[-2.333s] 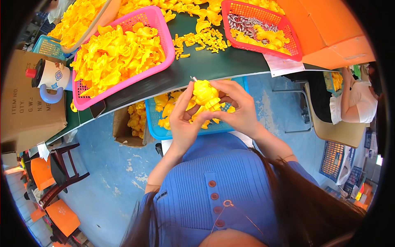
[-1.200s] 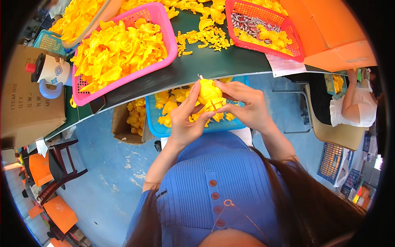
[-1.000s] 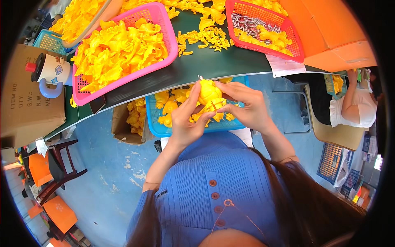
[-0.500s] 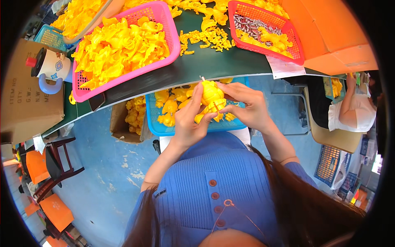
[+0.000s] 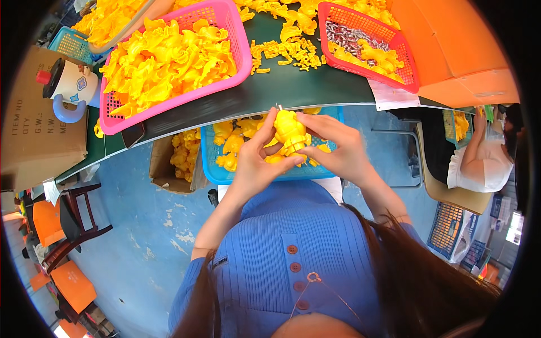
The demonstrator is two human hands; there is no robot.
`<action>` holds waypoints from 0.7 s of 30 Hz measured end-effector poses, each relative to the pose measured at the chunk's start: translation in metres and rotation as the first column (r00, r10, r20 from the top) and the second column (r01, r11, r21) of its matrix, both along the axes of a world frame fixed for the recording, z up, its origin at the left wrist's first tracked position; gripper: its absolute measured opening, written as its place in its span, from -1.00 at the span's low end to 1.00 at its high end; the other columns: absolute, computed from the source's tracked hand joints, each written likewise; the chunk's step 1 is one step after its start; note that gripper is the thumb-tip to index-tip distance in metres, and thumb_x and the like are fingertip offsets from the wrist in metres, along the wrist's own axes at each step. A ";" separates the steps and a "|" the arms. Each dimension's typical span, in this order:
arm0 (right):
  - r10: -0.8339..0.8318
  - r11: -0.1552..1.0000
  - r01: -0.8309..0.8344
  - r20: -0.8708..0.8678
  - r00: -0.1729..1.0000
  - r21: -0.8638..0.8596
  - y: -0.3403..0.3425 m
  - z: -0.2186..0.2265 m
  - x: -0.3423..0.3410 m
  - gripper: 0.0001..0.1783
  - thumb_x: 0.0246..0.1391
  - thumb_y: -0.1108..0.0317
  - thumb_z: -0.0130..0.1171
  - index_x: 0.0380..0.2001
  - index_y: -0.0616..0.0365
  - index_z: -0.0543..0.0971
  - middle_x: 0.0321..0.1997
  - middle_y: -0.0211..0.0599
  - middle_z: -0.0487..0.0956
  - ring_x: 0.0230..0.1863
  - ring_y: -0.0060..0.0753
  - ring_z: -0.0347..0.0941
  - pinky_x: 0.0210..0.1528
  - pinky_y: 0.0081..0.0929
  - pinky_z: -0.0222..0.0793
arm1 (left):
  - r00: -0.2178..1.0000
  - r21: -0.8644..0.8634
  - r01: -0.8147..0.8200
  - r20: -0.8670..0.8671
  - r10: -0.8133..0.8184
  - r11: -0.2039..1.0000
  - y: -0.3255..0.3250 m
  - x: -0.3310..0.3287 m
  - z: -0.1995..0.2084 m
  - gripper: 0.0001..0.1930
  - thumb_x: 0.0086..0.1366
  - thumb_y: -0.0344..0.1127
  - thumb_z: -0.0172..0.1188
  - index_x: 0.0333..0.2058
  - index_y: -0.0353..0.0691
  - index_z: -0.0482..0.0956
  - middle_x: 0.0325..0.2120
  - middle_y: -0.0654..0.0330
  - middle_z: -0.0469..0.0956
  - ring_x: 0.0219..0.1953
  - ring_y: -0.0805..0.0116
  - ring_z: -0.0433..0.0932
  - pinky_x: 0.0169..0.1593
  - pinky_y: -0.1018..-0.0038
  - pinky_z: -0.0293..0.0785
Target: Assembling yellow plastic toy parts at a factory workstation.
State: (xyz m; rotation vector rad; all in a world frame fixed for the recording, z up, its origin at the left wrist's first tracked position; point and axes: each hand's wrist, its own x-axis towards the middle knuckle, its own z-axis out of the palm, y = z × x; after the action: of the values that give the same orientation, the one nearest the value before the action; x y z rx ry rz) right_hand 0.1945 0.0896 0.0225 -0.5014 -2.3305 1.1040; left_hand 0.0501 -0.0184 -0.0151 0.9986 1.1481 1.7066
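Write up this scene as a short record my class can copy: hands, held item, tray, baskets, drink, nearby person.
Hands: left hand and right hand together hold one yellow piece
Held item: rounded, with a silver tip at its upper end
Tray: blue tray with yellow pieces, below the table's near edge
Table: dark green table
Baskets: pink basket heaped with yellow pieces; red basket with small silver parts and yellow pieces
Drink: mug left of the pink basket
Nearby: person in white, right side
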 end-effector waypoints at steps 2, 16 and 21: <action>0.003 0.998 -0.004 0.022 1.000 0.058 -0.001 0.000 0.000 -0.42 -0.28 0.58 0.27 -0.05 0.27 0.46 -0.06 -0.12 0.51 -0.09 -0.29 0.48 -0.06 -0.45 0.42 | 0.994 -0.121 0.089 0.073 -0.081 0.989 -0.001 -0.007 -0.001 -0.15 -0.06 -0.54 0.33 0.19 -0.38 0.03 -0.02 0.01 0.39 -0.01 0.29 0.43 0.01 0.42 0.43; 0.111 0.883 -0.044 0.117 0.987 -0.467 0.010 0.010 0.010 -0.54 -0.24 0.51 0.29 -0.14 0.30 0.52 -0.18 -0.14 0.57 -0.16 -0.42 0.52 -0.13 -0.50 0.47 | 0.954 -0.188 0.252 0.212 -0.212 0.949 -0.023 -0.016 -0.016 -0.21 -0.08 -0.67 0.25 0.17 -0.43 0.09 -0.03 0.05 0.39 0.00 0.34 0.41 0.06 0.46 0.36; 0.057 0.811 0.005 0.087 0.995 -0.585 0.059 0.012 0.003 -0.56 -0.21 0.55 0.26 -0.13 0.26 0.53 -0.18 -0.17 0.57 -0.19 -0.46 0.52 -0.13 -0.50 0.47 | 0.941 -0.126 0.274 0.241 -0.238 0.954 -0.024 -0.021 -0.018 -0.19 -0.08 -0.67 0.26 0.18 -0.42 0.07 0.01 0.01 0.36 0.03 0.32 0.39 0.07 0.46 0.35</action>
State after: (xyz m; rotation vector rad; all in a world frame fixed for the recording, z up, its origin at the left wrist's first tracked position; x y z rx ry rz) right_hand 0.1977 0.1490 0.0341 -0.7589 -2.0425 1.8645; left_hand 0.0294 -0.0423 -0.0330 0.7975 0.9453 1.4533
